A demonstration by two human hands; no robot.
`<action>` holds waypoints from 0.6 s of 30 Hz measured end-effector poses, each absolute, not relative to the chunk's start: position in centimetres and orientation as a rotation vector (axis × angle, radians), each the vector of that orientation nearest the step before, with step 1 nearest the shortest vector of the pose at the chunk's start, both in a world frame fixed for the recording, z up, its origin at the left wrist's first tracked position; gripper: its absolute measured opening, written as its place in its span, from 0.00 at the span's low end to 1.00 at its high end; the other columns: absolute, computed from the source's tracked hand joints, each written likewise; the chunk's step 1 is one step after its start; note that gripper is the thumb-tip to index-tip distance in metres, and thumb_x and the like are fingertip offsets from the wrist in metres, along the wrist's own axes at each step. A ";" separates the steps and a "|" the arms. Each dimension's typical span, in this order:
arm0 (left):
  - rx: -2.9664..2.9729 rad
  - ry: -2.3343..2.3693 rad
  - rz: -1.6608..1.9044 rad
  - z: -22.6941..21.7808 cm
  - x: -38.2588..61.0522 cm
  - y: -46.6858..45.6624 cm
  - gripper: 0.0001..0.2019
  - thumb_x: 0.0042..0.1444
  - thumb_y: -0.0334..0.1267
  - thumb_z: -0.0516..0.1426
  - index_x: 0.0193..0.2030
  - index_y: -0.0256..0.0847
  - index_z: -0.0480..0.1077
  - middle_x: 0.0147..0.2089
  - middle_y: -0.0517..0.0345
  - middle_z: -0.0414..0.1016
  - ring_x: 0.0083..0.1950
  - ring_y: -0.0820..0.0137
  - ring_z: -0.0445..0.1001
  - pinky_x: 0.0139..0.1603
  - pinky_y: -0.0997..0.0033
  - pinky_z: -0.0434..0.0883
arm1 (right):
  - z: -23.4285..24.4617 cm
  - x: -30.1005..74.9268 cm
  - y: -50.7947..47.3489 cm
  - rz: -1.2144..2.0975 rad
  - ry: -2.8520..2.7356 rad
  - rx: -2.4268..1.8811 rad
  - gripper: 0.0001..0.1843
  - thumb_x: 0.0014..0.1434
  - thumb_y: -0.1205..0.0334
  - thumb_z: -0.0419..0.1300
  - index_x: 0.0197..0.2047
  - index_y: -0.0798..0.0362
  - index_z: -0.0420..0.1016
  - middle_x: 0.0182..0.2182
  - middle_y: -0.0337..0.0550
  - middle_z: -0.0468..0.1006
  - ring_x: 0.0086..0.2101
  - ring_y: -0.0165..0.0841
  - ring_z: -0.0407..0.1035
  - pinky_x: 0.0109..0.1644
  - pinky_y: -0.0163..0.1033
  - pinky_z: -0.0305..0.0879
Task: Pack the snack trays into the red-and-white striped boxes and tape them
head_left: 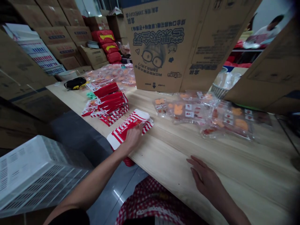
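Note:
My left hand [133,136] rests on a stack of flat red-and-white striped cartons [122,129] at the near table edge. Its index finger reaches forward over the printed face, and the other fingers are partly hidden; it looks open, touching the top carton without gripping it. My right hand [206,176] is over the wooden table [164,156] with fingers stretched out and nothing in them. Beyond my left hand lies a pile of folded red cartons [111,101]. Clear plastic packets [199,109] with orange and red pieces are spread beyond my right hand.
A large brown cardboard box [164,47] stands at the table's back. More clear packets [112,73] and a black item [75,83] lie at the far left. A white plastic crate [39,175] is beside the table. A person [267,32] is in the right background.

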State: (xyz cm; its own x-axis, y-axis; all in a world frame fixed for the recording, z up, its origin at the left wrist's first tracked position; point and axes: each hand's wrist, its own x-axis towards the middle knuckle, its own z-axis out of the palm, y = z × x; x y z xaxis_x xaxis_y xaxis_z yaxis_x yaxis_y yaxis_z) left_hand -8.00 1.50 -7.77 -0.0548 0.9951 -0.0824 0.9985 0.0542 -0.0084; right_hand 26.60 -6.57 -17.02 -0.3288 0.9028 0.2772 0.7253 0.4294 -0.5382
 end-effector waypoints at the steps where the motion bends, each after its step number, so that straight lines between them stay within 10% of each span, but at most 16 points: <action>1: 2.155 2.306 0.056 -6.5 -8.2 1.1 0.24 0.67 0.26 0.44 0.68 0.33 0.62 0.57 0.36 0.76 0.57 0.55 0.78 0.56 0.56 0.74 | -16.1 26.6 -6.5 0.468 -2.105 -1.352 0.19 0.67 0.61 0.49 0.55 0.50 0.76 0.54 0.53 0.79 0.53 0.46 0.76 0.56 0.56 0.75; 7: 1.908 2.016 1.727 0.7 -6.6 -0.4 0.16 0.67 0.41 0.54 0.57 0.42 0.75 0.53 0.54 0.81 0.52 0.63 0.80 0.56 0.62 0.76 | -6.0 24.2 -5.9 0.423 -1.838 -1.189 0.19 0.67 0.64 0.52 0.58 0.43 0.72 0.49 0.46 0.81 0.46 0.41 0.78 0.48 0.46 0.77; 13: 1.744 1.586 1.579 -0.9 -1.8 -0.2 0.14 0.65 0.41 0.57 0.53 0.39 0.77 0.47 0.52 0.83 0.44 0.64 0.82 0.46 0.67 0.79 | 0.0 23.3 -4.0 0.356 -1.598 -1.239 0.19 0.65 0.62 0.55 0.59 0.46 0.71 0.48 0.49 0.79 0.43 0.42 0.76 0.47 0.50 0.75; 18: 2.491 1.149 1.411 -5.4 4.6 -3.8 0.20 0.66 0.28 0.50 0.62 0.43 0.70 0.57 0.50 0.79 0.57 0.64 0.78 0.59 0.64 0.76 | -1.9 24.8 -3.6 1.428 -1.080 -1.008 0.33 0.58 0.48 0.61 0.64 0.50 0.63 0.46 0.53 0.81 0.42 0.45 0.78 0.40 0.49 0.76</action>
State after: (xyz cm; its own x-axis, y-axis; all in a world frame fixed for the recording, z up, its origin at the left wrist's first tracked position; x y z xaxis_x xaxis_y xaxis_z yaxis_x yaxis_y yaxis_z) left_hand 4.59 -3.76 -5.40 0.3048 0.6271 0.7168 0.5751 -0.7211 0.3863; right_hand 24.82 -3.56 -1.88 -0.1125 0.9931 -0.0341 -0.2370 -0.0602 -0.9696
